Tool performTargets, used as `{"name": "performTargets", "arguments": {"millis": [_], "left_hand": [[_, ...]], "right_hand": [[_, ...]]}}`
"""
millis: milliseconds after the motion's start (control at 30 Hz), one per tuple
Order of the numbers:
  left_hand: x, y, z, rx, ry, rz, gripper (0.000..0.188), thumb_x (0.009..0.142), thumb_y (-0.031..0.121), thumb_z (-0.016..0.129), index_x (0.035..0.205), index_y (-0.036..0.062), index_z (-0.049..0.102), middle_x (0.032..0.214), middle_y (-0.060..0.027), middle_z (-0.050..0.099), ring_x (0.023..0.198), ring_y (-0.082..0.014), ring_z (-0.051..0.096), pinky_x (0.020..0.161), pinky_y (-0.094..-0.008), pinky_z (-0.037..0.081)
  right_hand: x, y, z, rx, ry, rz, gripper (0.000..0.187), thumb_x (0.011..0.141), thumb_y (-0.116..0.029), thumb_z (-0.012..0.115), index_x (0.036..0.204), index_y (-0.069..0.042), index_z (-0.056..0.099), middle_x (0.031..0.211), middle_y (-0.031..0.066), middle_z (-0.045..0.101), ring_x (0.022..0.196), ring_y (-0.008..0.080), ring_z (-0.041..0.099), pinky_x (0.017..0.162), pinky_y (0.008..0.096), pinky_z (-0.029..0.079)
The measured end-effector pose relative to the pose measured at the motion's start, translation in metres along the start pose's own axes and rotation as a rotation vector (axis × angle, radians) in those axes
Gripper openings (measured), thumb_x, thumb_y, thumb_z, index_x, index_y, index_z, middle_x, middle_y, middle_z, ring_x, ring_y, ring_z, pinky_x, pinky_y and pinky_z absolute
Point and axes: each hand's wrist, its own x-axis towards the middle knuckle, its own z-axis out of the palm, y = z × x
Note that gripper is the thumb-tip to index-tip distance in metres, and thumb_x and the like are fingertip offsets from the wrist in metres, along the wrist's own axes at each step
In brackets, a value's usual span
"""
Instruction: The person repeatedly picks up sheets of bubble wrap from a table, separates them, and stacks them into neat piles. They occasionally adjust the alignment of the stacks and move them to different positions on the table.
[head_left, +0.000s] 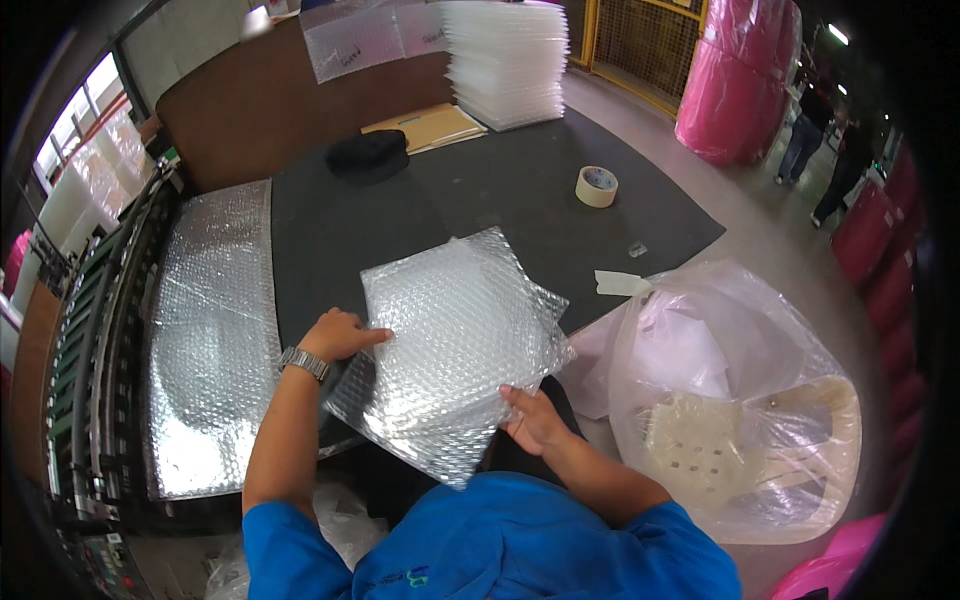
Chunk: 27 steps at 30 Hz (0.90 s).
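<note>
Between my two hands I hold a few bubble wrap sheets (450,330), clear and shiny, fanned so that their corners stick out at different angles. My left hand (345,335), with a metal watch on the wrist, grips the left edge, its thumb lying on top. On the near right edge my right hand (532,420) pinches the sheets, thumb above and the other fingers partly hidden beneath. The sheets are tilted over the near edge of the dark table (500,185).
Left lies a long bubble wrap strip (215,330) beside a machine with rollers (95,350). A tape roll (597,187), black cloth item (367,155), brown envelopes (440,127) and tall stack of clear sheets (507,65) sit farther back. Right stands a plastic-covered chair (700,440). Two people walk far right.
</note>
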Motion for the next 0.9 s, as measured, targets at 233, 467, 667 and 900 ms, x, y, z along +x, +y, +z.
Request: {"name": "performTargets", "arguments": {"millis": [233, 467, 667, 900], "left_hand": [[0.008, 0.0, 0.03, -0.838, 0.088, 0.172, 0.076, 0.074, 0.05, 0.056, 0.122, -0.0049, 0.034, 0.11, -0.0196, 0.05, 0.094, -0.0232, 0.053, 0.069, -0.0324, 0.046], [-0.022, 0.009, 0.006, -1.172, 0.582, 0.571, 0.072, 0.069, 0.041, 0.066, 0.118, -0.003, 0.037, 0.11, -0.0111, 0.049, 0.099, -0.0197, 0.046, 0.083, -0.0294, 0.036], [-0.044, -0.004, 0.006, -1.179, 0.635, 0.708, 0.077, 0.064, 0.034, 0.073, 0.121, -0.002, 0.034, 0.115, -0.0116, 0.045, 0.105, -0.0225, 0.044, 0.089, -0.0338, 0.036], [-0.037, 0.01, 0.042, -1.244, 0.595, 0.712, 0.067, 0.063, 0.019, 0.075, 0.117, -0.0006, 0.04, 0.11, -0.0101, 0.048, 0.1, -0.0206, 0.047, 0.085, -0.0327, 0.039]], "right_hand": [[0.005, 0.0, -0.003, -0.217, -0.021, -0.272, 0.048, 0.075, 0.001, 0.053, 0.119, -0.002, 0.035, 0.11, 0.0099, 0.047, 0.101, 0.021, 0.047, 0.087, 0.036, 0.038], [0.013, -0.105, 0.065, -0.855, -0.137, -0.723, 0.043, 0.071, -0.009, 0.061, 0.11, 0.0, 0.045, 0.104, 0.0074, 0.052, 0.097, 0.0159, 0.047, 0.085, 0.03, 0.036], [0.045, -0.141, 0.063, -0.875, -0.312, -0.571, 0.085, 0.059, -0.023, 0.076, 0.127, -0.005, 0.029, 0.121, 0.0102, 0.041, 0.114, 0.0216, 0.037, 0.096, 0.033, 0.028], [0.054, -0.126, 0.051, -0.333, -0.381, -0.673, 0.083, 0.066, -0.02, 0.071, 0.131, -0.007, 0.022, 0.126, 0.0098, 0.035, 0.118, 0.0213, 0.032, 0.098, 0.0327, 0.024]]}}
